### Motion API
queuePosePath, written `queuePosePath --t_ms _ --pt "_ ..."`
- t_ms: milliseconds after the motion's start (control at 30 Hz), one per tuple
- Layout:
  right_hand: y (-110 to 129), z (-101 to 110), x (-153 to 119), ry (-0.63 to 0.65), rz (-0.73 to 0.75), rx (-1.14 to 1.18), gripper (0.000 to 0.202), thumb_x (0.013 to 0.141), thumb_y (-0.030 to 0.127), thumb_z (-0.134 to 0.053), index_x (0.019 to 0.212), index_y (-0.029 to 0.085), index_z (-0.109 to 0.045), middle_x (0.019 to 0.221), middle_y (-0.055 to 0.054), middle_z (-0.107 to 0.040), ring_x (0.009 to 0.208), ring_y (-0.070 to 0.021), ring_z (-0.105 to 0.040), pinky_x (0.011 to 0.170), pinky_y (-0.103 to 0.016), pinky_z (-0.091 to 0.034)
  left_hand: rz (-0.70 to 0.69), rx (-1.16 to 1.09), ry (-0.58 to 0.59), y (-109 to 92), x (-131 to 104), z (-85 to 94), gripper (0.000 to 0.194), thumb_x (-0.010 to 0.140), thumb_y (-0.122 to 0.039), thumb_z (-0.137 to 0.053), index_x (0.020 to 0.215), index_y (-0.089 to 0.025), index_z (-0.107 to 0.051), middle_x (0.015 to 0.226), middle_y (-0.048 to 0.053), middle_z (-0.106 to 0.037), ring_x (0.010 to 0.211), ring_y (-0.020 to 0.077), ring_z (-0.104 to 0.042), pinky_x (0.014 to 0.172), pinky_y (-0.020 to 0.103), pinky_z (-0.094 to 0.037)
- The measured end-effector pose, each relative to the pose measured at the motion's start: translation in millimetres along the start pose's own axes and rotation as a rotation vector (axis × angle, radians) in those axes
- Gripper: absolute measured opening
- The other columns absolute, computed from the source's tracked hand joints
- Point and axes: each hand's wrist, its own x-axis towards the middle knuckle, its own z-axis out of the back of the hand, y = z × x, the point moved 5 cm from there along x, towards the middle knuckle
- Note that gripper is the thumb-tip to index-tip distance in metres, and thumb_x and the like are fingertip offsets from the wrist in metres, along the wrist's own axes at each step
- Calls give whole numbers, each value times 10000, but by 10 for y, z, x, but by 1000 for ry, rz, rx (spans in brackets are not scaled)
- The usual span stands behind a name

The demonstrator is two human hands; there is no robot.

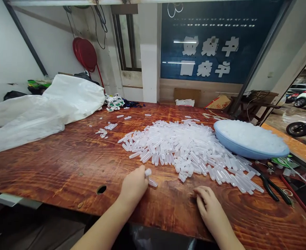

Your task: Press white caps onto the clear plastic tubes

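Note:
My left hand [134,184] is closed around translucent plastic tubes, whose ends [152,182] stick out on its right side. To the right, my right hand [208,201] rests low over the wooden table [168,205], its fingers curled downward; whatever lies under the fingertips is hidden. Beyond both hands spreads a large pile of clear plastic tubes [168,139]. Small white caps [184,168] lie in a cluster at the near edge of that pile. A blue basin [252,151] heaped with white translucent pieces stands behind the pile on the right.
Pliers [271,187] and a red-edged phone [302,194] lie at the right. A white plastic sheet [72,97] covers the back left. Loose tubes [110,126] and scraps are scattered near it. The table has a dark hole [101,189] left of my left hand.

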Motion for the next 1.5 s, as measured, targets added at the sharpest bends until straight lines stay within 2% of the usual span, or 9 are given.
queuePosePath --t_ms 200,367,600,767,933,1133,1233,1400,1500 --pt "-53 -106 -73 -5 21 27 378 866 282 -317 1177 187 -509 1222 -98 -491 1145 -183 -466 943 -326 -429 151 -17 152 -22 -30 -153 460 862 -477 -303 821 -129 -601 847 139 -666 831 279 -629 681 348 -459" --pt "43 -111 -96 82 8 100 355 853 336 -368 1135 200 -537 1099 -78 -588 1008 -171 -565 876 -293 -474 103 -22 222 -197 -63 -247 402 839 -446 -366 847 -134 -619 879 135 -667 845 273 -625 685 336 -460" --pt "302 -148 -83 87 -7 277 272 835 331 -424 1010 207 -591 1061 -79 -583 987 -170 -559 866 -278 -459 -251 -36 160 -470 -262 -436 241 860 -318 -435 927 -117 -548 929 108 -609 900 246 -566 781 349 -431" --pt "395 -272 -6 207 -103 458 274 806 330 -486 1015 180 -579 973 -66 -603 884 -158 -578 809 -268 -463 -512 -92 127 -486 -469 -579 142 858 -206 -431 942 -141 -525 955 80 -566 902 215 -528 807 356 -418" --pt "483 -274 26 289 -88 428 221 799 263 -480 972 187 -594 951 -46 -591 838 -141 -561 788 -261 -445 -542 -215 106 -301 -629 -650 445 766 -15 -386 1178 -179 -422 1160 74 -481 1078 196 -426 952 362 -341" --pt "528 -256 1 384 8 444 198 803 214 -490 967 200 -600 931 -34 -589 826 -127 -566 774 -246 -463 -485 -246 113 -247 -653 -695 442 699 12 -342 1098 -135 -465 1184 117 -467 1103 225 -411 972 422 -321" --pt "563 -209 -35 357 103 440 175 813 201 -501 957 201 -601 920 -36 -603 850 -126 -582 767 -226 -482 -563 -349 57 -253 -640 -618 354 731 -10 -331 1027 -144 -471 1054 99 -536 994 208 -473 907 399 -380" --pt "756 -19 -178 176 482 265 271 863 145 -419 1078 219 -566 1052 -51 -599 965 -121 -567 832 -207 -467 -695 -516 112 -229 -681 -511 228 823 -100 -352 1008 -177 -460 911 47 -567 829 168 -516 771 301 -435" --pt "780 -6 -248 203 420 220 212 874 239 -434 1017 206 -587 898 -39 -630 809 -121 -599 711 -194 -488 -815 -522 66 -252 -781 -469 297 815 -77 -353 1079 -182 -437 946 58 -564 851 175 -513 766 292 -430"
